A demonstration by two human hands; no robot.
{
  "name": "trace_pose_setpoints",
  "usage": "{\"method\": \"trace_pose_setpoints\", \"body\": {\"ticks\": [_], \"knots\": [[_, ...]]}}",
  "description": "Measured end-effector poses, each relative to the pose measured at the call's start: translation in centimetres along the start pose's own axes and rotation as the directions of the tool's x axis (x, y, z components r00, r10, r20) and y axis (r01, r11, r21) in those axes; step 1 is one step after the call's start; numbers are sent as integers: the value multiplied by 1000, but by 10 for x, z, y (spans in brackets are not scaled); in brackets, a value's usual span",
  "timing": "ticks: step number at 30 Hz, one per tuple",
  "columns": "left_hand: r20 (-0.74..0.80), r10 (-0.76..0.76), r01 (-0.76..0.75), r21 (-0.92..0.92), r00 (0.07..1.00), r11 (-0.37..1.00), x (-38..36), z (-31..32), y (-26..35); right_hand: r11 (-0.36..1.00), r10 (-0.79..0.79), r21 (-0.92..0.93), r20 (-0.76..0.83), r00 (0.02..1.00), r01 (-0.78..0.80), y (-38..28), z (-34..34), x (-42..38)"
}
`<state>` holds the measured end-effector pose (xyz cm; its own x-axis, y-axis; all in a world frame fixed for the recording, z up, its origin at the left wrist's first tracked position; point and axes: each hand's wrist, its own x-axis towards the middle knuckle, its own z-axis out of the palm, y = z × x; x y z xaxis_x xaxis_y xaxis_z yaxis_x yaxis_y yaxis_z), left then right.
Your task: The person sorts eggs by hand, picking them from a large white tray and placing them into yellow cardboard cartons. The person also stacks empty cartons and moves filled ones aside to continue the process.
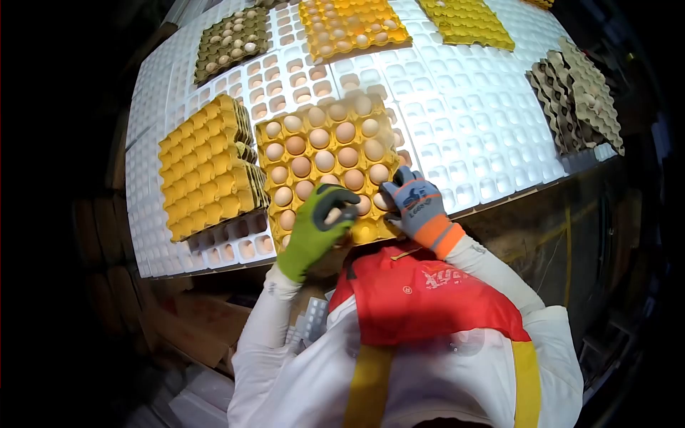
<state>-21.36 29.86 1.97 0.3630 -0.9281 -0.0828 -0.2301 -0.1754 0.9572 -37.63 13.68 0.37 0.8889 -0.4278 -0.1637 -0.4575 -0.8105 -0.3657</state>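
Observation:
A yellow egg tray (362,231) holding rows of brown and cream eggs lies at the table's front edge. Over its lower left part is my left hand (317,227) in a green glove with dark fingertips, its fingers curled round a pale egg (332,216). At the tray's lower right edge, my right hand (419,207) in a grey and orange glove has its thumb and fingers closed about another egg (381,201). Part of the tray's lower row is hidden by the left hand.
Stacked yellow trays (203,167) stand to the left. Behind lie a grey-brown tray of eggs (232,39), an orange tray of eggs (349,27) and a yellow-green tray (467,21). Grey trays (571,96) are stacked at right. White moulded trays (464,128) cover the table.

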Motion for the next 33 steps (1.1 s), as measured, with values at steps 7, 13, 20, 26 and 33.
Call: {"method": "trace_pose_setpoints", "body": {"ticks": [7,13,20,26,33], "knots": [[76,307,-238,810,949,536,11,41,-24,963,-102,223,-230,968,154,19,25,-10],[-136,-105,92,-97,985,991,-8,15,-15,122,175,976,157,972,-180,48,21,-6],[-178,105,-82,132,978,988,26,-23,-29,785,8,610,-192,981,113,47,15,40],[142,448,-345,843,883,413,61,-3,-40,902,88,-408,-151,985,-143,11,72,97],[168,231,-218,953,958,212,75,-8,-45,954,-9,-297,-137,991,-32,15,88,118]]}}
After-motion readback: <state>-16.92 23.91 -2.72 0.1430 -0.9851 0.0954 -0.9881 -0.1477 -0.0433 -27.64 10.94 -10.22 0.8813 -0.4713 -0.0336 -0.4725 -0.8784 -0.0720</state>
